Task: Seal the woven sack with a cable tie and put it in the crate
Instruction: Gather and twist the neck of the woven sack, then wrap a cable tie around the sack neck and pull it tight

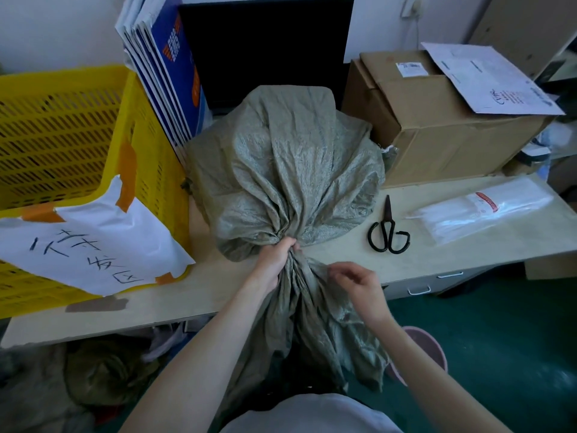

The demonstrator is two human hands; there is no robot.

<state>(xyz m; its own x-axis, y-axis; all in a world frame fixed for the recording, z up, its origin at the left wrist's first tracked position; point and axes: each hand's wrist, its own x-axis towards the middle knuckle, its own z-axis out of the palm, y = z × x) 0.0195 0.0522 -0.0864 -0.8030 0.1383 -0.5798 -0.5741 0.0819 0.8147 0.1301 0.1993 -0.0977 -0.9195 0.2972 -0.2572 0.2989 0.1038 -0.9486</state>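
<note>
The grey-green woven sack bulges, crinkled and coarse, on the table. The left hand clenches its gathered neck; the right hand pinches loose folds.

Bare forearms — no sleeves in view, no watch, rings or gloves on the left hand or the right hand. Short, unpainted nails. At the bottom edge, a pale grey-white top — plain, without print.
</note>
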